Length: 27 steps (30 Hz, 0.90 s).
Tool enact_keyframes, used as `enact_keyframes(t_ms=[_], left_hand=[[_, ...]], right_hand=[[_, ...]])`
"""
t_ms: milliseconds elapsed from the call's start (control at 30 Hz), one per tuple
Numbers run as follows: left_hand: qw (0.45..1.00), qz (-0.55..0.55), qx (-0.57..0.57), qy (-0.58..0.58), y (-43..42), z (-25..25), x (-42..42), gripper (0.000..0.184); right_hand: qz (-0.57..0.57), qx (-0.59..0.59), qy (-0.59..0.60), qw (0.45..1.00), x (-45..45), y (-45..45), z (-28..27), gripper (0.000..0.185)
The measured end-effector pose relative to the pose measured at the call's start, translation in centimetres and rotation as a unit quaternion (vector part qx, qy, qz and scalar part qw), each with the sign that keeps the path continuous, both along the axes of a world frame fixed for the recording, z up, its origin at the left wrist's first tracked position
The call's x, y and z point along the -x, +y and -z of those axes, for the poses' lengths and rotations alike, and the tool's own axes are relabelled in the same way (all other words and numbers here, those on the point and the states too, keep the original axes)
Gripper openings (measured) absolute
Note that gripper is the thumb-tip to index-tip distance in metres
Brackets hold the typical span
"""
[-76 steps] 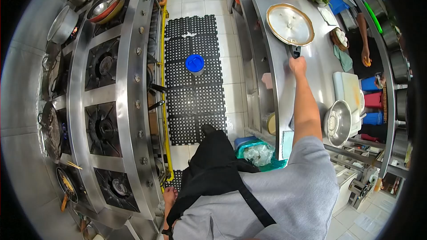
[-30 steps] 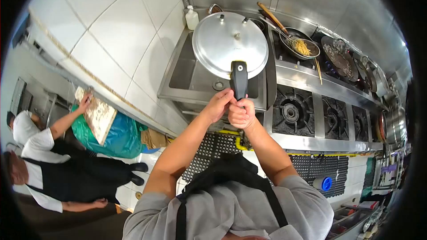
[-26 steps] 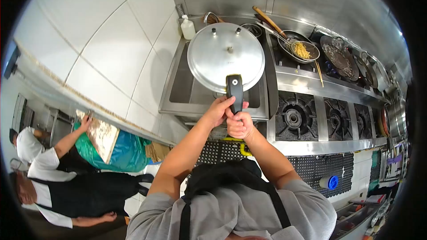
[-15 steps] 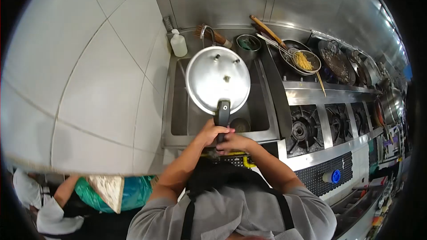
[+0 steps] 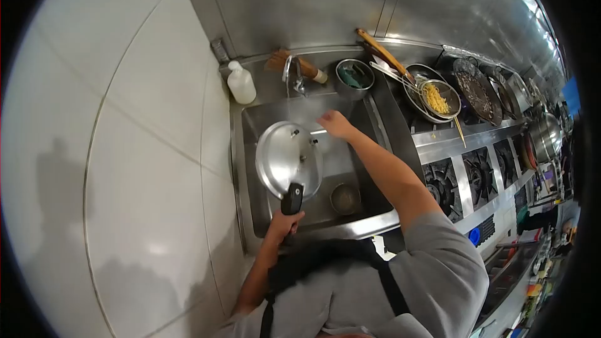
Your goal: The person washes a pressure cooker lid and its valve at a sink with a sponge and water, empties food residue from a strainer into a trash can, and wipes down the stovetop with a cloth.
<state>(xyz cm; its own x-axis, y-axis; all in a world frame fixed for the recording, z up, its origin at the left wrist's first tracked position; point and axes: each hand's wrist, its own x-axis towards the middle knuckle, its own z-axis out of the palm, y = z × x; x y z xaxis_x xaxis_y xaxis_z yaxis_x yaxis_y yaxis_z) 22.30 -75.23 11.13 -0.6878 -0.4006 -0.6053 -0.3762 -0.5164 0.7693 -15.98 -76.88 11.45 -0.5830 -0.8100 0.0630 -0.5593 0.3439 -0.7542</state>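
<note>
In the head view, my left hand is wrapped round the black handle of a round metal lid. The lid is tilted over the left part of the sink, with its knobs facing up. My right hand is off the lid, to the right of its far edge and below the faucet. Its fingers are bent toward the faucet, and whether they hold anything cannot be made out. A small round bowl lies in the sink, right of the handle.
Behind the sink stand a white pump bottle, a brush and a metal pot with green cloth-like stuff. On the stove at right are a strainer of yellow food, pans and burners. A tiled wall borders the left.
The lid has come from the counter to the sink, held in both hands, then lowered and tilted left. My right hand has left the handle and reached forward toward the faucet.
</note>
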Motion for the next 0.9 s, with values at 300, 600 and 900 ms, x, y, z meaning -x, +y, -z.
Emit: enact_keyframes(t_ms=[300,600,900], left_hand=[[1.0,0.009,0.016,-0.009,-2.8,-1.4,2.4,0.029],[0.998,0.02,-0.065,-0.016,-6.7,0.5,8.5,0.023],[0.978,0.014,-0.193,0.081,-7.2,-0.2,11.1,0.016]], right_hand=[[0.06,-0.117,-0.282,0.95,4.1,-14.4,-4.9,0.071],[0.173,-0.104,0.235,0.951,16.2,-5.2,-7.4,0.027],[-0.036,-0.323,0.286,0.901,21.1,-5.9,-1.6,0.029]])
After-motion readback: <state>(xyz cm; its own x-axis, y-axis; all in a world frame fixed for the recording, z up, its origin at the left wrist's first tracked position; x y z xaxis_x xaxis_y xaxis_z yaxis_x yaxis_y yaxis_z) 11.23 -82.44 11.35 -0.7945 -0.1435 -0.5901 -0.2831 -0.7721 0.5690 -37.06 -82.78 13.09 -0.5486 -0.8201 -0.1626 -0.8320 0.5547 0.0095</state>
